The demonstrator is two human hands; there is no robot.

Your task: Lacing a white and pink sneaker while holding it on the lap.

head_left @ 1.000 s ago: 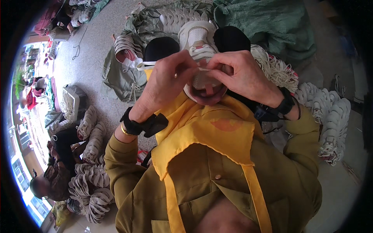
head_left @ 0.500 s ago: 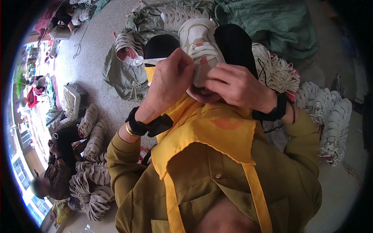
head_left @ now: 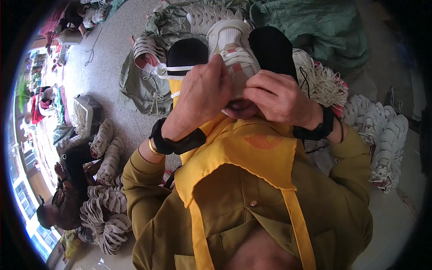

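Observation:
A white and pinkish shoe upper (head_left: 231, 36) lies between my two black-clad knees, toe pointing away from me, with white lace across its front part. Over its left side, my left hand (head_left: 203, 87) is closed in a pinch. A flat white shoelace (head_left: 179, 69) runs from that hand leftward. My right hand (head_left: 281, 96) is closed too, thumb and fingers pressed together at the upper's right edge near its opening. What sits between those right fingertips is hidden. Below the hands, the collar of the upper shows a dark pink lining.
A bundle of white laces (head_left: 321, 83) lies right of my knee. Stacked white uppers (head_left: 389, 146) stand farther right, more (head_left: 108, 225) at lower left. Green sacking (head_left: 310, 31) spreads beyond my knees. A person (head_left: 65, 198) sits at far left.
My left hand has shifted slightly right and down, and more of the white shoelace shows beside it. The right hand has moved slightly right, its fingers still pinched.

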